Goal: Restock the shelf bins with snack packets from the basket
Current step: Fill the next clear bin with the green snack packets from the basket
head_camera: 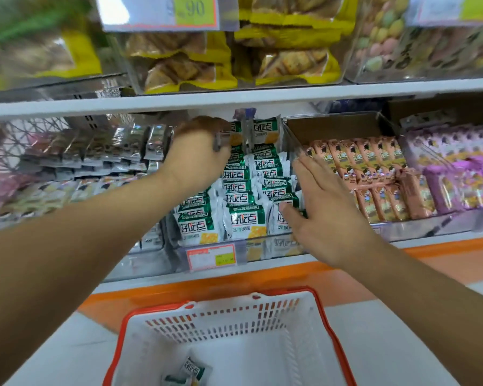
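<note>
A shop shelf [234,100] fills the upper view, with clear bins in a row below its white board. The middle bin [262,247] is packed with green-and-white packets [243,190] standing in rows front to back; a price tag [211,257] hangs on its front wall. To its left lie silver packets [129,146], to its right pink packets [374,174] and then purple packets [457,174]. On the shelf above sit yellow-edged bags [285,65] of biscuits.

Below, at the bottom of the view, a white basket [226,319] with a red rim stands in front of the shelf. A few green-and-white packets [190,373] lie on its bottom.

Two bare arms reach from the lower corners to the middle bin. The left hand [198,157] is at the back of the bin, fingers curled over the rear packets; whether it grips one cannot be told, since the fingertips are hidden. The right hand [326,210] is spread flat with straight fingers, pressed against the right side of the packet rows, near the bin's right wall.
</note>
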`<state>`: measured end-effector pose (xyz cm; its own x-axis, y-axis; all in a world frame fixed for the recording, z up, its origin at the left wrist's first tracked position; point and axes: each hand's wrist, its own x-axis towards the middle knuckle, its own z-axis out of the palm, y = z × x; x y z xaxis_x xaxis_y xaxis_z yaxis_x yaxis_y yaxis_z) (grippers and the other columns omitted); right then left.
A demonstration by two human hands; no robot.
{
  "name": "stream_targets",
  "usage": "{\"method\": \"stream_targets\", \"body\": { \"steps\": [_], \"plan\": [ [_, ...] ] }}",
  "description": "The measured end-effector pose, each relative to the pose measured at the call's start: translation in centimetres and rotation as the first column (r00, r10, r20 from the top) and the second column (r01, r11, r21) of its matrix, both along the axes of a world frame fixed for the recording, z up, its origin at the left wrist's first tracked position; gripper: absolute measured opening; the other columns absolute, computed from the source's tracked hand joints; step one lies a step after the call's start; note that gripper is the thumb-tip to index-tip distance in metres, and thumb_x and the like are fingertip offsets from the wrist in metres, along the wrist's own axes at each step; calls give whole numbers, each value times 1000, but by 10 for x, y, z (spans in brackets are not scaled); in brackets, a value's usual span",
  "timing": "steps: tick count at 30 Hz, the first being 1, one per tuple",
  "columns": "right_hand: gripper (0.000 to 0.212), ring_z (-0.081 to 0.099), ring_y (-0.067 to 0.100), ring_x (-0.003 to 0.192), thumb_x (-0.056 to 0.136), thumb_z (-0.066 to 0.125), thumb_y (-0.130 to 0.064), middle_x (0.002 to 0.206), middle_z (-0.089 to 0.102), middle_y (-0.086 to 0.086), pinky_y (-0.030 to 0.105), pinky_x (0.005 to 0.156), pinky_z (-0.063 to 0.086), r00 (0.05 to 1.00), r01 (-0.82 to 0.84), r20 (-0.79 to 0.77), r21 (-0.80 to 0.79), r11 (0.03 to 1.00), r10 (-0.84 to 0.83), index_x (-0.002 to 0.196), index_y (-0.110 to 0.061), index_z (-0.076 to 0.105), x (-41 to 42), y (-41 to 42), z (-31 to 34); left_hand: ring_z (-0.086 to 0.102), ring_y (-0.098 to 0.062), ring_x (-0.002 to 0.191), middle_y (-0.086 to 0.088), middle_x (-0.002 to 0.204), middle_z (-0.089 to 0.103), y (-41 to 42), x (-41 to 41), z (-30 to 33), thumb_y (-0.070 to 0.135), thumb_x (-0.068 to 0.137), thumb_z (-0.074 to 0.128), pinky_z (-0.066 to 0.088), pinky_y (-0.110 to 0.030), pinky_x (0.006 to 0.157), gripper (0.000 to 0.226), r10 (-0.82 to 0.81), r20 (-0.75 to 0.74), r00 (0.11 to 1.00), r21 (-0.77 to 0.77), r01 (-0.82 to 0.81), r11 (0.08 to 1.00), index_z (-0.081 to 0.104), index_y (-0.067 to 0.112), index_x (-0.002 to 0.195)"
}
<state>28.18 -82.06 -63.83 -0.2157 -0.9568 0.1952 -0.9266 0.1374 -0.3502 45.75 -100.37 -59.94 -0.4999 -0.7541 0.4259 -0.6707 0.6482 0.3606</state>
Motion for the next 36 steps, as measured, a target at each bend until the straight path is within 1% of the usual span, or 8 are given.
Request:
{"method": "stream_targets", "body": {
  "steps": [4,7,11,15,21,26,31,36],
  "plan": [
    [57,31,26,146,96,49,-46,151,46,3,50,120,30,989,-112,-111,-170,979,94,143,-14,53,31,18,5,61,5,93,14,105,67,81,52,-1,24,101,60,48,-12,81,22,-143,-143,979,158,166,973,68,25,122],
    [32,45,26,116,94,52,-35,121,54,5,44,100,42,960,-266,-127,-160,951,248,114,-12,61,74,33,-9,59,6,77,16,86,64,136,100,-29,16,98,63,41,-9,68,11,-172,-223,959,261,229,938,69,22,105],
    [21,54,30,102,86,65,-17,110,52,9,40,81,51,903,-404,-124,78,911,411,105,-9,61,142,50,-57,58,0,69,13,78,64,173,166,-107,23,94,64,46,-27,67,5,-63,-52,997,411,79,908,62,27,95],
    [35,53,31,100,78,70,-9,110,53,10,41,78,53,808,-514,-53,423,746,587,112,-10,60,198,58,-121,61,-28,99,-6,110,61,176,231,-190,29,91,56,53,-42,85,31,116,213,970,380,-192,905,61,14,117],
    [76,37,37,145,101,58,-21,163,31,13,48,117,40,934,-346,236,782,519,268,165,-11,18,249,39,-258,45,-42,138,-18,165,12,182,265,-272,40,100,55,47,-54,108,94,113,399,910,583,-347,735,-15,20,160],
    [67,29,35,152,109,47,-36,170,21,11,44,124,29,958,-263,282,777,571,56,167,-18,16,279,31,-344,58,-37,122,-11,161,20,183,262,-278,44,104,48,57,-50,94,86,138,361,922,571,-336,749,-19,33,156],
    [43,55,30,119,100,59,-44,133,53,12,41,105,49,950,-206,308,739,641,-49,135,-19,58,291,28,-368,61,-34,120,-10,157,27,182,264,-281,46,104,48,62,-46,85,86,152,335,930,579,-330,745,-20,38,156],
    [21,67,22,90,88,71,-9,98,68,1,39,87,61,891,-165,412,686,709,-191,87,-29,70,272,23,-346,59,-36,123,-12,158,25,181,265,-281,48,104,47,60,-49,90,86,138,353,925,590,-334,735,-21,39,156]
  ]
}}
